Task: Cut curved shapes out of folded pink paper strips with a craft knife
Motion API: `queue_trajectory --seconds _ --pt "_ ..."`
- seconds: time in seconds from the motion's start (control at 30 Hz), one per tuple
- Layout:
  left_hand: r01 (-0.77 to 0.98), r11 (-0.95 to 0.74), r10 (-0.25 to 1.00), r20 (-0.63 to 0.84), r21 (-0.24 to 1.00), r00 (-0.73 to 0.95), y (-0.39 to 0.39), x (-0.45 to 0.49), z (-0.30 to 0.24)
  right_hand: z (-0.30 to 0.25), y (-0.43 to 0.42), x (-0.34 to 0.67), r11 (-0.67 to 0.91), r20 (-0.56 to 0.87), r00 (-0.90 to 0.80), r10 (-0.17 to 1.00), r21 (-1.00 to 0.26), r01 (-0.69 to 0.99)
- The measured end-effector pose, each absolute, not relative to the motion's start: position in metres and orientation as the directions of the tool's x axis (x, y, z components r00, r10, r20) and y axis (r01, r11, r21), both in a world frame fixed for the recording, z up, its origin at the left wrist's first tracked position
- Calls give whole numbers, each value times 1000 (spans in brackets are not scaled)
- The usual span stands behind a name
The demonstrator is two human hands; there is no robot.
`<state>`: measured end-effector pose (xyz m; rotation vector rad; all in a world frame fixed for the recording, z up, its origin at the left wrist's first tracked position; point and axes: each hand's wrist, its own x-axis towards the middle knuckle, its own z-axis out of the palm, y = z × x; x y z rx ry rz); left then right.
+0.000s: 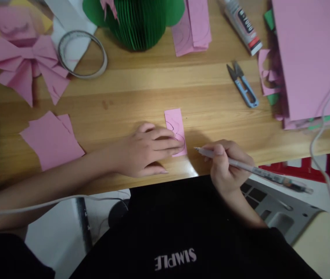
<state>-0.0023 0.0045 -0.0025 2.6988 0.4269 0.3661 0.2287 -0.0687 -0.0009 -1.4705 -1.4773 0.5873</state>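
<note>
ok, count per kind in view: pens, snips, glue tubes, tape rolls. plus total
Pen, held in the right hand: 1
Snips, blue-handled: 1
Glue tube: 1
Tape roll: 1
Total: 4

Can read "B-7000" on the tube (243,26), far right: pale characters on a black panel (246,22), running lengthwise. Can read "SIMPLE" on the black top (173,221), near side, around the middle: pale block capitals, upside down from this view, all six letters legible. Can also spot small print along the pen (269,174), near right, but can't decode it: too small, too blurred.
</note>
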Motion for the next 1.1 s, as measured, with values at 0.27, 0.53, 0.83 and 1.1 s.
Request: queue_trajectory --seconds 0.27,0.53,0.83,1.1 --pt "328 -940 341 342 96 876 -9 -8 4 -7 -69 243 286 328 37 944 -869 403" --pt "520 -851 509 358 72 783 -29 -10 6 5 -38 233 539 337 -442 831 -681 495" --pt "644 -762 622 360 71 696 -43 -25 3 -18 -29 223 615 205 -610 765 -512 599" --pt "743 -668 710 345 50 614 -56 -37 -3 -26 -28 224 632 277 -589 759 -535 561"
